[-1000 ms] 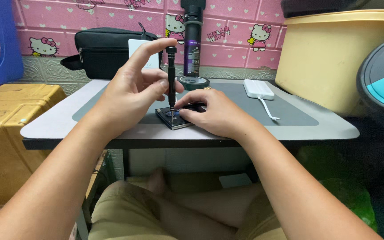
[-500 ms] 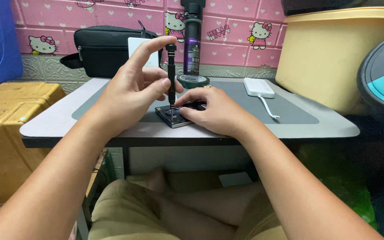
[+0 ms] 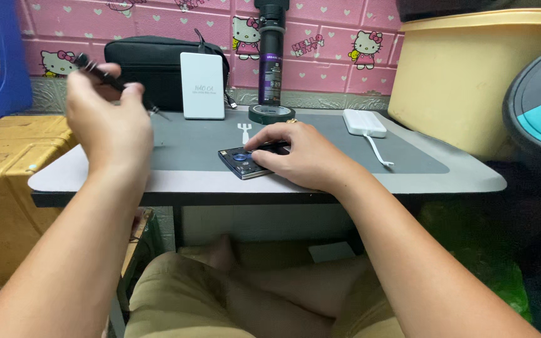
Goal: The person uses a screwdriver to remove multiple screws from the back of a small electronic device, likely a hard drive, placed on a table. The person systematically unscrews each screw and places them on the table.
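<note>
My left hand [image 3: 108, 128] is raised over the left side of the table and grips a thin black screwdriver [image 3: 98, 72], which lies tilted with its tip pointing right. My right hand [image 3: 302, 153] rests flat on a small dark device [image 3: 242, 161] with blue round parts, pinning it to the grey mat [image 3: 345, 147]. The hand hides the right part of the device.
On the low grey table [image 3: 458, 181] stand a black pouch [image 3: 151, 62], a white box [image 3: 203, 86], a dark bottle [image 3: 271, 56], a tape roll [image 3: 272, 114] and a white power bank [image 3: 364, 122] with cable. A yellow bin [image 3: 471, 75] is right, a blue stool [image 3: 7, 69] left.
My left hand lifted the screwdriver off the device and swung it away to the left. The right hand stays on the device.
</note>
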